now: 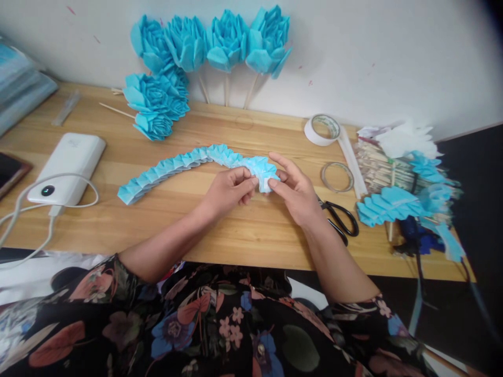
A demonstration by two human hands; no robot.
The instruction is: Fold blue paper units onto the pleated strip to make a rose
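A long pleated strip of blue paper curves across the wooden table, its far end lying at the left. Near the strip's right end, my left hand pinches its lower edge between thumb and fingers. At the very end, my right hand grips the folded paper, thumb on the front by a small whitish patch and index finger raised behind. Black-handled scissors lie just right of my right wrist, their blades partly hidden beneath it.
Finished blue paper flowers on sticks lean against the wall; more lie at the back left. A white tape roll, a thinner roll and a stick bundle with blue pieces are rightward. A corded power bank sits left.
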